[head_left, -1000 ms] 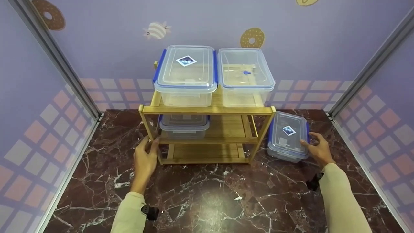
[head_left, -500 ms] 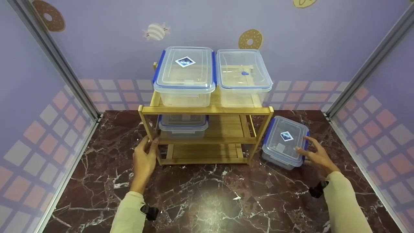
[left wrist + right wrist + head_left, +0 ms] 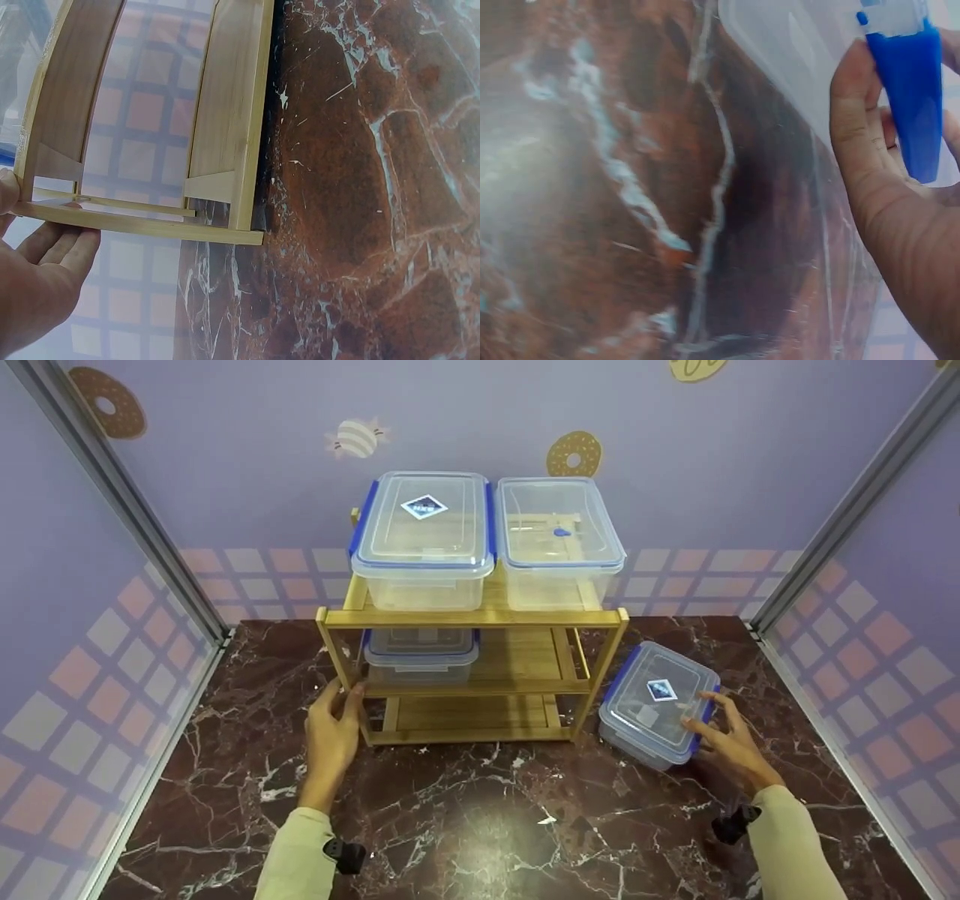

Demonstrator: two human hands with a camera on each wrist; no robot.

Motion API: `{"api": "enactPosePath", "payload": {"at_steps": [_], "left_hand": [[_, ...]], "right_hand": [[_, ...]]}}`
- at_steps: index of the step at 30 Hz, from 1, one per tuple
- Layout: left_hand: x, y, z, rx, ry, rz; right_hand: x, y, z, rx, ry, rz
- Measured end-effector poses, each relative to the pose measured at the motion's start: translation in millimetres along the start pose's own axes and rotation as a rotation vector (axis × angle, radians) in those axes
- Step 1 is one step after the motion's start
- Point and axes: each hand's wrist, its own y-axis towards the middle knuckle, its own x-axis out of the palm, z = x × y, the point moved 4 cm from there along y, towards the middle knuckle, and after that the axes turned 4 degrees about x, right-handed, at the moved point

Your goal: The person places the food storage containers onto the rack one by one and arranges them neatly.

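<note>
My left hand (image 3: pixel 331 739) grips the left front post of a three-tier wooden rack (image 3: pixel 472 619), near its middle shelf. In the left wrist view the fingers (image 3: pixel 79 251) curl under the post, with the thumb at the other side. My right hand (image 3: pixel 731 742) holds a clear lidded storage box (image 3: pixel 656 727) by its right edge, to the right of the rack. The box is turned at an angle, with a diamond label on its lid. In the right wrist view the hand surrounds the box's blue clip (image 3: pixel 911 97).
On the rack's top stand two larger clear boxes, one with blue side clips (image 3: pixel 427 532) and one with a blue lid valve (image 3: pixel 562 547). Another clear box (image 3: pixel 421 656) sits at the left of the middle shelf. Patterned walls enclose the dark marble surface (image 3: pixel 487 825).
My right hand has drawn the storage box toward me and slightly left, turning it clockwise. My left hand stays on the rack's post.
</note>
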Motion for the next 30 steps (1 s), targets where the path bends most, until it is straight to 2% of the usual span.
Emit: {"api": "enactPosePath", "payload": {"at_steps": [7,16,22,30], "left_hand": [[0.1,-0.9,-1.3,0.002,-0.002,0.000],[-0.4,-0.8,0.3,0.016,0.028,0.016],[-0.4,-0.5,-0.6,0.009,0.021,0.009],[-0.5,-0.6,-0.1,0.015,0.019,0.016]], "right_hand": [[5,-7,8,-0.059,0.109,0.068],[7,-24,13,-0.098,0.131,0.075],[3,-44,10,-0.122,0.142,0.095],[-1,-79,4,-0.176,0.140,0.081]]}}
